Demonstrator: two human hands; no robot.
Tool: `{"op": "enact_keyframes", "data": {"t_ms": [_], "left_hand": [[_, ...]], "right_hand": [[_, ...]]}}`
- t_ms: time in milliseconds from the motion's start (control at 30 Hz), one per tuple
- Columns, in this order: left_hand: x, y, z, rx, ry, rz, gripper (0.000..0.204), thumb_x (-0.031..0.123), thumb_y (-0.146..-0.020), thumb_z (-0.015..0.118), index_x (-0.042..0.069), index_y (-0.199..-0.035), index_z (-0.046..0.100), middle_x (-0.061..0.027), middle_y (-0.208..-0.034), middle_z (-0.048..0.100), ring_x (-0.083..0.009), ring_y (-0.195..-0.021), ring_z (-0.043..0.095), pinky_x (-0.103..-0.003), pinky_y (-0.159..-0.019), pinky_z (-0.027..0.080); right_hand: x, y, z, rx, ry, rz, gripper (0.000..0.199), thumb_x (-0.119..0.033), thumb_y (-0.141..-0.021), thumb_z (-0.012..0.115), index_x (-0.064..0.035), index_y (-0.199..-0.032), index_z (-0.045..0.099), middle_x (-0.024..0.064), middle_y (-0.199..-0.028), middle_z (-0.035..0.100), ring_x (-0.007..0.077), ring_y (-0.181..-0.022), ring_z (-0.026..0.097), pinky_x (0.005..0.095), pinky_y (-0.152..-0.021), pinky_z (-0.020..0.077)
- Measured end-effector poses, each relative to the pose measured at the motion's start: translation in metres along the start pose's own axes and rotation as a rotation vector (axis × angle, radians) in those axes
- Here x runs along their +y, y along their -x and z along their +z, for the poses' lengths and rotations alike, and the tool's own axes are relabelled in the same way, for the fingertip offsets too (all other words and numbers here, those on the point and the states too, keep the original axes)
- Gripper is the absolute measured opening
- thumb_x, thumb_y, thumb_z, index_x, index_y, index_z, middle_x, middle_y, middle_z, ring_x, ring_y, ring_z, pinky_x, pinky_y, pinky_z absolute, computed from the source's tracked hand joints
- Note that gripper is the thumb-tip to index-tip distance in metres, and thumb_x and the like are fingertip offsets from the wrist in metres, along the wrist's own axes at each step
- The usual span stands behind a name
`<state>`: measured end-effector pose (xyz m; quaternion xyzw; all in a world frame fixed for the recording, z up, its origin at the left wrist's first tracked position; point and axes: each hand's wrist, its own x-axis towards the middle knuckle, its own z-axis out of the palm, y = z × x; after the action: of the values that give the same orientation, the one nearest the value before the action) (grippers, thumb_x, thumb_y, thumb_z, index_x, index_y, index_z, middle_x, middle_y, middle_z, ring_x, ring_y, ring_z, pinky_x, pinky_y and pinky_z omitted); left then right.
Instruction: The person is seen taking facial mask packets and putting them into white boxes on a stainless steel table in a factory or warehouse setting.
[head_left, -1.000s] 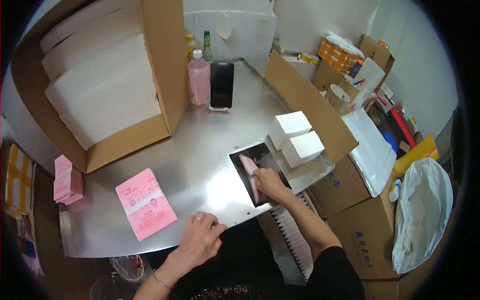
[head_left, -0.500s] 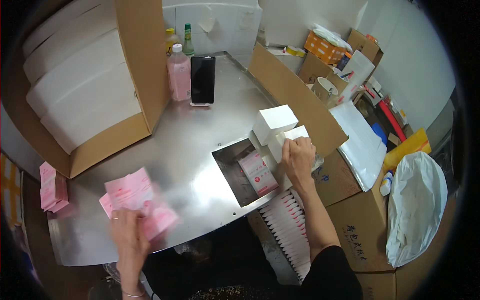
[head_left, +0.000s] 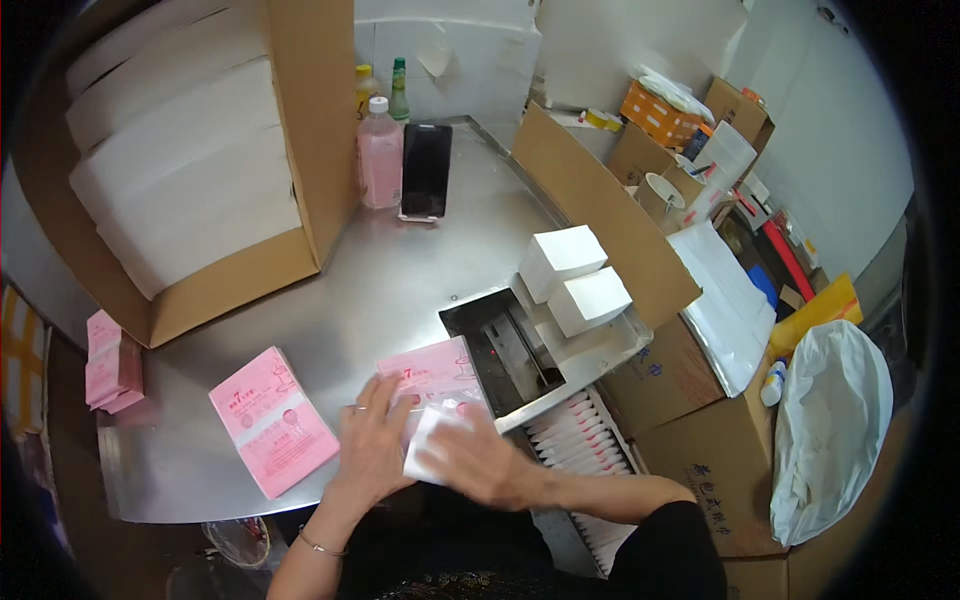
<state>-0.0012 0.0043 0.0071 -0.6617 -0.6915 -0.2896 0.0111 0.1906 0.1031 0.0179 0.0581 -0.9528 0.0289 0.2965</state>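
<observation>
Both hands meet right by the front edge of the steel table point(head_left: 400, 290), just left of the black tray point(head_left: 500, 350): left hand point(head_left: 372, 440) fingers spread flat on the pink packet point(head_left: 432, 375), right hand point(head_left: 480, 462) pinching a small white box point(head_left: 425, 452) against it.

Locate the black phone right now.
Head view, upper centre: the black phone stands propped at the table's back, just right of the pink bottle, beside the big cardboard box.

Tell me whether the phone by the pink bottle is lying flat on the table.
No: the phone stands propped upright on a small stand beside the pink bottle.
</observation>
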Motion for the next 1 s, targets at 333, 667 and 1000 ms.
{"op": "enact_keyframes", "data": {"t_ms": [333,667,1000], "left_hand": [[0.012,-0.005,-0.001,0.035,-0.236,-0.059,0.063,0.038,-0.073,0.073,0.011,-0.129,0.060,-0.0239,-0.147,0.043,-0.0443,-0.133,0.040,-0.055,-0.097,0.034],[0.037,-0.018,-0.006,-0.059,-0.313,-0.131,0.055,0.049,-0.083,0.068,0.012,-0.123,0.063,-0.0156,-0.106,0.056,-0.0328,-0.093,0.053,-0.047,-0.074,0.038],[0.035,-0.011,0.005,-0.046,-0.252,-0.010,0.058,0.052,-0.078,0.075,0.006,-0.110,0.062,-0.0166,-0.110,0.054,-0.0321,-0.095,0.050,-0.044,-0.077,0.040]], "right_hand": [[0.040,-0.026,0.005,0.200,-0.026,0.208,0.024,-0.003,-0.071,0.059,0.0036,-0.095,0.062,0.0202,-0.098,0.064,0.0370,-0.091,0.064,0.0488,-0.089,0.0504],[0.150,0.042,-0.052,0.091,0.642,0.880,0.014,-0.012,-0.085,0.067,-0.0033,-0.096,0.066,0.0116,-0.092,0.058,0.0311,-0.092,0.056,0.0455,-0.083,0.0431],[0.151,0.047,-0.050,0.241,0.617,0.777,0.022,-0.012,-0.086,0.068,-0.0042,-0.107,0.069,0.0102,-0.096,0.061,0.0293,-0.095,0.058,0.0443,-0.080,0.0439]]}}
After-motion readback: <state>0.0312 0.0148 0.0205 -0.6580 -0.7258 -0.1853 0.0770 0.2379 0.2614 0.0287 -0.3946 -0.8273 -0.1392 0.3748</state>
